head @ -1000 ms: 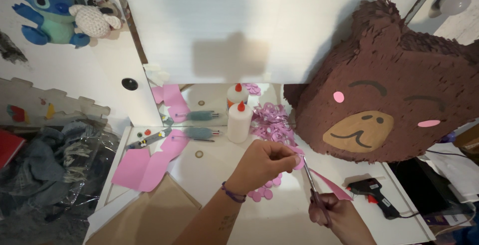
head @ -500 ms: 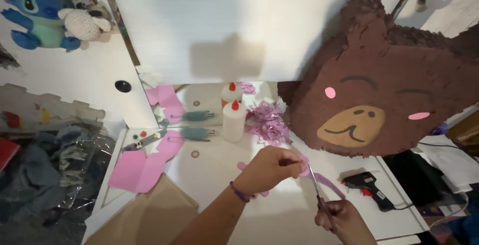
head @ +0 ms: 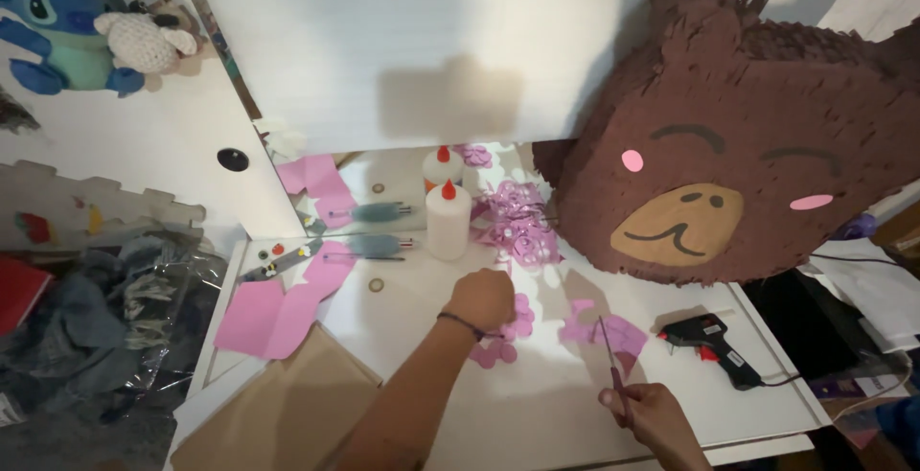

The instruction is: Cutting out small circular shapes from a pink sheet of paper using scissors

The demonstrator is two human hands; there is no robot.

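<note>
Nearest, at about five o'clock in the view, the right hand [head: 650,412] is curled tight round the handles of a pair of scissors [head: 609,356], whose thin blades point up and away toward twelve o'clock; whether the blades are parted or together is too fine to tell. The blade tips reach a pink paper piece [head: 625,335] lying flat on the white table [head: 537,404]. At ten o'clock from that hand, the left hand [head: 482,298] rests knuckles-up on the table with its fingers folded under, apparently pinching or pressing some of the small pink paper circles [head: 498,346] scattered just beside it, though the fingertips are hidden. A dark band circles that wrist. To the right, at three o'clock from the scissors, lies a black glue gun [head: 711,342] with its cord trailing off. Farther back stand a white glue bottle [head: 448,222] with a red tip and a heap of lilac paper flowers [head: 517,222]. Behind those, at one o'clock, looms a large brown bear-face piñata [head: 747,145], fringed and pink-cheeked. Pink paper sheets [head: 278,313] lie at nine o'clock.
</note>
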